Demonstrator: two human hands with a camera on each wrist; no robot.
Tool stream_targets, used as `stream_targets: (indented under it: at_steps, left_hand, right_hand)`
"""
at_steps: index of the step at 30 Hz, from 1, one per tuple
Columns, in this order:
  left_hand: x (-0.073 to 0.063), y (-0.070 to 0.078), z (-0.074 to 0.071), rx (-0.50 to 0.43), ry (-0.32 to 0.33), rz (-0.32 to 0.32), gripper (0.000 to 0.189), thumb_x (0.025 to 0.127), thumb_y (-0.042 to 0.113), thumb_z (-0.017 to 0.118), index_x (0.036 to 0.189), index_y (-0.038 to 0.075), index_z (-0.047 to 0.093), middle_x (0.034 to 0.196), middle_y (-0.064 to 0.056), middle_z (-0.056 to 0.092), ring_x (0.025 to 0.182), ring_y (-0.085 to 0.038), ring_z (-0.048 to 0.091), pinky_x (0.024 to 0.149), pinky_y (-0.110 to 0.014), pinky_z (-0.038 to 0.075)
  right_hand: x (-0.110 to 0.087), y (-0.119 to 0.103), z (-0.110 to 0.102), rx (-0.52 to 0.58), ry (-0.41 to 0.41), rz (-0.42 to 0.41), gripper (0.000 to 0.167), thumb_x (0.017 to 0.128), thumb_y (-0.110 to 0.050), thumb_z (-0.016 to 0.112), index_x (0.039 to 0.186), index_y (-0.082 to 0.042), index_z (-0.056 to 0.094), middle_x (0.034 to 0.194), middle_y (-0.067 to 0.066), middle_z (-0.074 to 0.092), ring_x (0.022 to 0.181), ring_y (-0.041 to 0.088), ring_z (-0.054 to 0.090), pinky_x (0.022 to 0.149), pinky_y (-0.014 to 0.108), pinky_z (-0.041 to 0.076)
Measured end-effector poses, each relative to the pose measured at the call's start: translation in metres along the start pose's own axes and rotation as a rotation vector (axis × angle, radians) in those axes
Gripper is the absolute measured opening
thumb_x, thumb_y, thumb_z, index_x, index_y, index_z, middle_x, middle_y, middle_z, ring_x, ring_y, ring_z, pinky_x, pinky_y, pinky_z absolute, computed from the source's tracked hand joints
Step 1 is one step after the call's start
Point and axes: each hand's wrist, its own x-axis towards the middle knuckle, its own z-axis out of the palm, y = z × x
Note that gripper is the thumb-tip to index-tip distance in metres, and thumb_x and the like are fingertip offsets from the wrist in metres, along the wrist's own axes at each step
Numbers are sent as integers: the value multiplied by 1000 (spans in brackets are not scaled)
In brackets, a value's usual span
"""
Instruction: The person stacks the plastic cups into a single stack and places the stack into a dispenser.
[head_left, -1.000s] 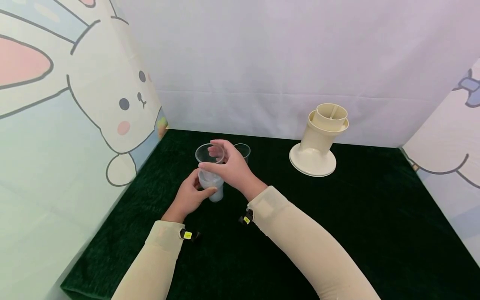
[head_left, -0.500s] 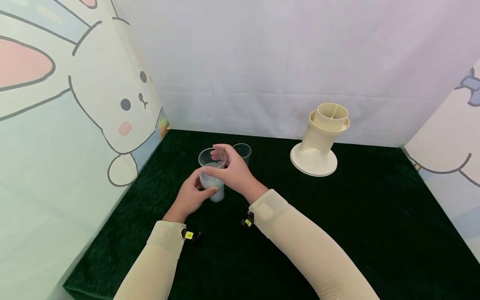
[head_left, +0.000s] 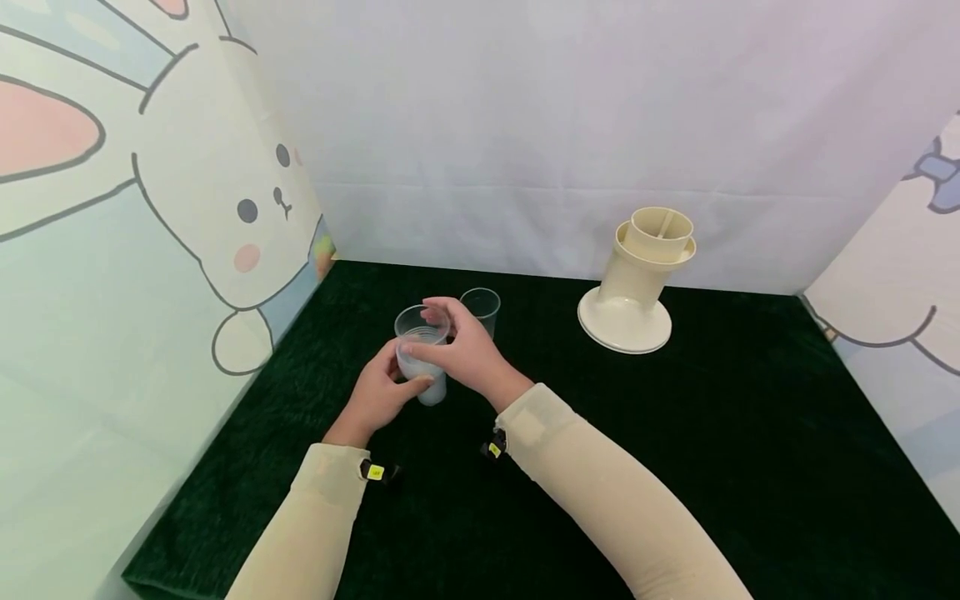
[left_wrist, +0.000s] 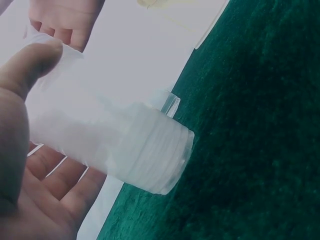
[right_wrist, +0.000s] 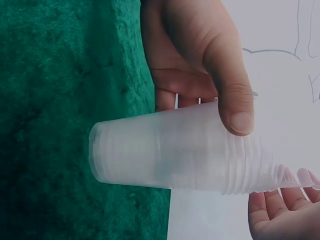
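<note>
My left hand (head_left: 372, 398) grips a stack of translucent plastic cups (right_wrist: 135, 152) from the left, thumb on the near side. The stack stands upright, base close over the green cloth. A clear plastic cup (head_left: 410, 319) sits at the top, its lower part down inside the stack. My right hand (head_left: 474, 357) holds this upper cup from the right, thumb in front and fingers behind the rim. In the right wrist view the nested rims show as several ridges beside the left thumb (right_wrist: 239, 112). Another clear cup (head_left: 487, 308) stands just behind the right hand, partly hidden by it.
A cream plastic tube stand (head_left: 637, 275) with a round base and a smaller tube in its top stands at the back right. Dark green plush cloth (head_left: 675, 433) covers the table. A white curtain (head_left: 525, 125) hangs behind, with rabbit-print panels (head_left: 210, 208) on both sides.
My right hand has moved down with the upper cup, which sits deeper in the stack now. My left hand and the stack have stayed nearly still.
</note>
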Motion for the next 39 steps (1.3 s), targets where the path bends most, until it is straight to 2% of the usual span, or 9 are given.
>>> stream_targets:
  at_steps: [5, 9, 16, 23, 28, 32, 35, 39]
  left_hand:
    - [1, 0, 1, 4, -2, 15, 67, 93, 35, 79, 149, 18, 46, 143, -7, 54, 129, -26, 57, 106, -50, 49]
    - [1, -3, 1, 18, 8, 30, 69, 92, 39, 79, 149, 20, 46, 142, -3, 55, 129, -23, 57, 107, -50, 48]
    - [2, -6, 0, 15, 3, 32, 70, 91, 41, 80, 149, 21, 46, 143, -2, 55, 130, -22, 56, 107, -51, 47]
    - [1, -5, 0, 13, 7, 38, 70, 91, 38, 80, 150, 21, 45, 144, -2, 54, 131, -22, 56, 108, -51, 47]
    - [2, -5, 1, 11, 7, 35, 70, 91, 38, 80, 150, 22, 45, 143, -1, 54, 130, -22, 56, 107, -51, 47]
    - [1, -6, 1, 13, 7, 34, 70, 92, 39, 80, 150, 22, 45, 143, -1, 54, 130, -22, 56, 107, -51, 48]
    - [1, -6, 1, 16, 10, 38, 70, 92, 38, 80, 150, 22, 45, 143, -2, 54, 130, -22, 56, 107, -51, 48]
    - [1, -6, 1, 13, 12, 37, 69, 91, 37, 80, 149, 22, 46, 141, -2, 55, 129, -23, 57, 106, -51, 48]
  right_hand:
    - [1, 5, 0, 3, -27, 6, 67, 92, -34, 79, 150, -24, 46, 152, -1, 51, 139, 16, 46, 115, 50, 39]
    - [0, 7, 0, -11, -66, 18, 73, 90, -39, 80, 152, -25, 43, 156, 1, 47, 141, 21, 43, 114, 55, 38]
    - [-2, 10, 0, -21, -67, 23, 73, 91, -40, 79, 153, -26, 43, 155, -2, 46, 141, 21, 43, 114, 54, 39]
    - [-3, 12, 1, -12, -84, 10, 75, 91, -42, 79, 154, -24, 41, 158, 5, 45, 139, 20, 44, 113, 49, 40]
    - [-3, 13, 0, -19, -85, 9, 78, 91, -43, 78, 155, -23, 40, 157, 3, 44, 137, 21, 45, 111, 50, 43]
    - [-4, 13, 0, -35, -83, 9, 79, 91, -43, 78, 156, -20, 39, 158, 3, 44, 139, 18, 44, 113, 47, 40]
    - [-5, 14, 0, -40, -81, 13, 77, 92, -42, 78, 156, -21, 40, 157, 2, 44, 138, 17, 45, 115, 47, 38]
    - [-6, 14, 1, -50, -81, 31, 73, 93, -41, 76, 155, -23, 41, 156, -1, 45, 134, 19, 47, 111, 48, 43]
